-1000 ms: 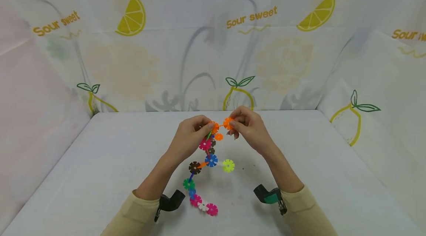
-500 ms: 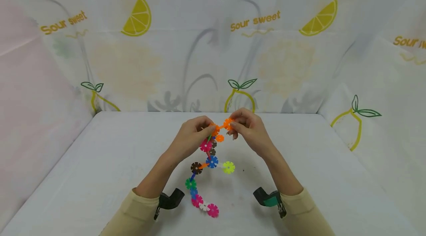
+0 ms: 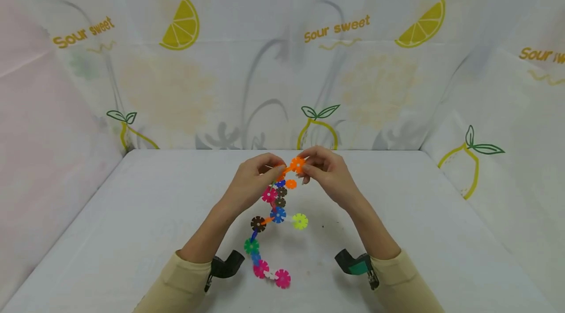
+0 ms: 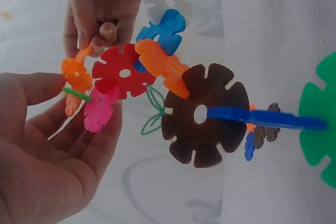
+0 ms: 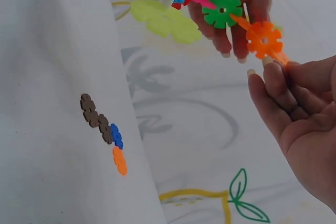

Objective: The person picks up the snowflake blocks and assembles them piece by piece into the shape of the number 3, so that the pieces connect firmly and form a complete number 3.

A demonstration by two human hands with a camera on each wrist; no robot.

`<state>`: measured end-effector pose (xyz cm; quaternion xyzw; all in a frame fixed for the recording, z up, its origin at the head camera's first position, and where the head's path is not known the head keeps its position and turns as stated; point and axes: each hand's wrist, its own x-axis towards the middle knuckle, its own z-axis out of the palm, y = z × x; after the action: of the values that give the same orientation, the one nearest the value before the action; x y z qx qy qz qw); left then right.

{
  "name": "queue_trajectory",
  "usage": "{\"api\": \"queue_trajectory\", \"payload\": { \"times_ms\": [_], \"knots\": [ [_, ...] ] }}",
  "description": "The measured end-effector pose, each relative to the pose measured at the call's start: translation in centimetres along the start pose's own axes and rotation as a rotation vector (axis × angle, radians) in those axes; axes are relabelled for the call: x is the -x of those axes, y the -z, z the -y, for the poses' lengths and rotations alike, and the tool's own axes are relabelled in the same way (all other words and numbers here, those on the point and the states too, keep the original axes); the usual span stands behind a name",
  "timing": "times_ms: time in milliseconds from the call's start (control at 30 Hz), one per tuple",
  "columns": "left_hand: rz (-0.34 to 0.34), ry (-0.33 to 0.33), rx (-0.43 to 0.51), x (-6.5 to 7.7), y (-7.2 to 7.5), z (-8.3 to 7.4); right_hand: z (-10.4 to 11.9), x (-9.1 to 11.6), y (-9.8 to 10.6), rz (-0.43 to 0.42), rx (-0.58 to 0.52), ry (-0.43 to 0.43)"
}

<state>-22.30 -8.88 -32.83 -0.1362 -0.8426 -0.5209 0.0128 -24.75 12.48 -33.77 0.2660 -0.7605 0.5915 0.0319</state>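
Note:
A chain of slotted snowflake discs hangs from my hands in the head view. My left hand [image 3: 259, 179] pinches its upper end by an orange disc [image 4: 76, 74], next to a green disc [image 5: 222, 10] and a pink disc [image 4: 101, 108]. With thumb and fingertips, my right hand [image 3: 328, 171] pinches an orange snowflake disc [image 3: 297, 165] that meets the left hand's orange piece. Lower in the chain come a blue disc [image 3: 278, 215], a yellow-green disc [image 3: 300, 221] branching right, a brown disc [image 3: 258, 224], a green disc and pink discs. Fingers partly hide the joined slots.
Several loose discs lie on the white table [image 3: 132, 224] behind the chain: an orange disc [image 3: 291, 184], a blue disc [image 3: 280, 183] and brown discs [image 5: 89, 110]. A printed cloth [image 3: 247, 58] stands at the table's back and sides. Each wrist bears a black camera [image 3: 227, 265].
My right hand has shifted slightly left, bringing its orange disc closer to my left hand. The orange piece at the left fingers has turned. The view has shifted a little.

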Motion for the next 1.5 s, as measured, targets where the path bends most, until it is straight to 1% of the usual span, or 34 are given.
{"api": "queue_trajectory", "payload": {
  "times_ms": [200, 433, 667, 767, 867, 933, 1000, 1133, 1200, 1267, 1367, 1433, 1500],
  "knots": [
    [-0.009, -0.003, -0.012, -0.1, -0.1, 0.0, 0.0, 0.1, -0.8, 0.035, 0.007, -0.020],
    [-0.028, -0.002, -0.045, -0.1, 0.1, 0.1, -0.2, 0.0, -1.4, 0.033, 0.039, -0.054],
    [-0.035, 0.012, -0.069, -0.1, 0.3, 0.2, -0.5, 0.0, -1.4, 0.040, 0.042, -0.056],
    [-0.036, 0.015, -0.078, -0.1, 0.5, 0.3, -0.9, -0.1, -1.4, 0.043, 0.055, -0.070],
    [-0.035, 0.010, -0.078, -0.1, 0.6, 0.4, -1.7, -0.2, -1.5, 0.061, 0.089, -0.104],
    [-0.033, 0.004, -0.075, -0.2, 0.7, 0.4, -2.4, -0.3, -1.7, 0.082, 0.128, -0.138],
    [-0.033, -0.002, -0.072, -0.2, 0.8, 0.4, -2.9, -0.3, -1.9, 0.124, 0.209, -0.167],
    [-0.035, -0.014, -0.074, -0.2, 0.8, 0.5, -3.8, -0.1, -2.1, 0.247, 0.397, -0.196],
    [-0.037, -0.017, -0.078, -0.2, 0.8, 0.5, -4.1, 0.0, -2.3, 0.292, 0.448, -0.217],
    [-0.036, -0.015, -0.079, -0.2, 0.8, 0.5, -4.5, 0.1, -2.5, 0.311, 0.473, -0.233],
    [-0.032, -0.012, -0.078, -0.3, 0.8, 0.5, -4.8, 0.1, -2.8, 0.304, 0.492, -0.265],
    [-0.030, -0.009, -0.077, -0.3, 0.7, 0.5, -5.2, 0.0, -3.0, 0.308, 0.528, -0.267],
    [-0.029, -0.010, -0.078, -0.3, 0.7, 0.6, -5.6, 0.0, -3.1, 0.330, 0.568, -0.273]
  ]
}}
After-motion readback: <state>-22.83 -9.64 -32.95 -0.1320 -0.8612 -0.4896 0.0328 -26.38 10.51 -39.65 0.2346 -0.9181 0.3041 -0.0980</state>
